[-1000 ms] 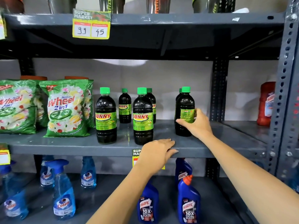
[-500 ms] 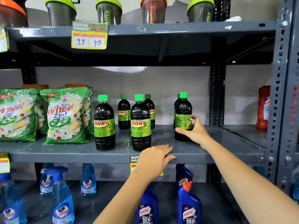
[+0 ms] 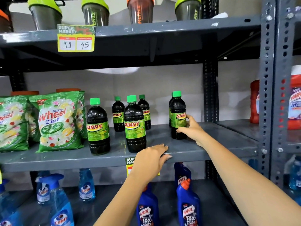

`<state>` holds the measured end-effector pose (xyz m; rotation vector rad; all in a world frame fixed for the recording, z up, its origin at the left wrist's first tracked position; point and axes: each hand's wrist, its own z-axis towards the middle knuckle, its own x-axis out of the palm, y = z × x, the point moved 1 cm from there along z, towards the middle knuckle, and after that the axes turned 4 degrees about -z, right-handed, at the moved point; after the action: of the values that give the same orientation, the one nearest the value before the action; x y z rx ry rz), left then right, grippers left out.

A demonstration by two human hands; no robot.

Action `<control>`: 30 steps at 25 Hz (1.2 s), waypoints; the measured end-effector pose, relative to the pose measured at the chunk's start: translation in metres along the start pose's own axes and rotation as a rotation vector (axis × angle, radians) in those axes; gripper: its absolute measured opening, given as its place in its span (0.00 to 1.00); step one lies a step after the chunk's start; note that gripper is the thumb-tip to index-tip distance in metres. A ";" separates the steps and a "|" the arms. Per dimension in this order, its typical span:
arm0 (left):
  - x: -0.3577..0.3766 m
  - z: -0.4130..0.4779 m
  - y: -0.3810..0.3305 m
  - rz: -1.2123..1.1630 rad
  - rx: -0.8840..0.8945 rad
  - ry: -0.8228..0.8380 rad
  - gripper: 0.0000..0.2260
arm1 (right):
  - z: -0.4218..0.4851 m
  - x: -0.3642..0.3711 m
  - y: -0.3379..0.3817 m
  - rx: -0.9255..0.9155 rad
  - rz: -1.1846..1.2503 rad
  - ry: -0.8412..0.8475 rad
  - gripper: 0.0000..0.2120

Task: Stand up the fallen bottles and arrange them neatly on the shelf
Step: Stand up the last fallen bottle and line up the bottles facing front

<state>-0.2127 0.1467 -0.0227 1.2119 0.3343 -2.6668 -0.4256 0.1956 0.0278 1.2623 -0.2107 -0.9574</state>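
Note:
Several dark Sunny bottles with green caps stand upright on the grey middle shelf (image 3: 211,149). My right hand (image 3: 191,129) grips the lower body of the rightmost bottle (image 3: 178,111), which stands upright with another bottle partly hidden behind it. Two front bottles stand at the left (image 3: 97,128) and the middle (image 3: 134,126), with two smaller-looking ones behind (image 3: 118,115) (image 3: 145,110). My left hand (image 3: 151,159) lies flat on the shelf's front edge, holding nothing.
Green Wheel detergent bags (image 3: 58,121) fill the shelf's left part. Shaker cups (image 3: 94,12) stand on the shelf above. Blue Colin sprays (image 3: 86,186) and Harpic bottles (image 3: 187,206) sit below. A perforated upright post (image 3: 267,95) and red bottles (image 3: 254,101) are on the right.
The rightmost bottle has turned in my right hand, so its Sunny label now faces more to the front. My view has tilted up a little. My left hand stays on the shelf edge.

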 end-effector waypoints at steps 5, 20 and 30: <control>0.000 0.001 0.001 -0.001 0.001 0.007 0.19 | -0.002 0.002 -0.002 -0.015 -0.082 -0.068 0.44; -0.011 0.003 -0.002 0.039 0.010 0.073 0.19 | -0.023 -0.001 0.014 -0.029 -0.207 -0.081 0.34; -0.014 0.002 -0.006 0.111 0.018 0.097 0.19 | -0.074 -0.021 0.021 -0.084 -0.213 -0.037 0.34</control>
<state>-0.2067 0.1526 -0.0098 1.3284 0.2500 -2.5287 -0.3828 0.2627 0.0281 1.2065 -0.0641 -1.1613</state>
